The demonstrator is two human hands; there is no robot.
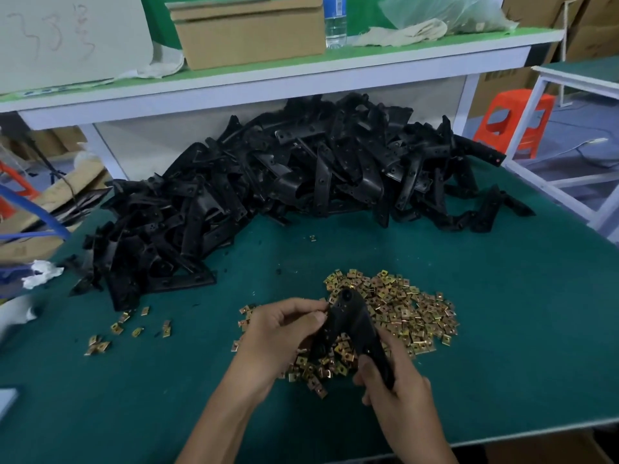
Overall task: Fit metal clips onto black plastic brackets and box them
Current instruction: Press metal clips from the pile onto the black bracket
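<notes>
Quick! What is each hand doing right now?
Left hand: fingers curled, pinching the black bracket near its top.
Right hand: gripping the same bracket's lower arm.

A person holds one black bracket [352, 319] in both hands over a green table [509, 296]. The left hand [284, 333] pinches the bracket near its upper end; the right hand [393, 388] grips its lower right leg, thumb on top. Under the bracket lies a heap of brass-coloured clips [407, 311], and a few stray clips [129, 329] lie well apart to the left. A big pile of brackets [284, 182] fills the back of the table. On the shelf [301, 78] above stand a cardboard box [248, 35] and a water bottle [335, 21]. An orange stool [516, 118] stands at the right.
</notes>
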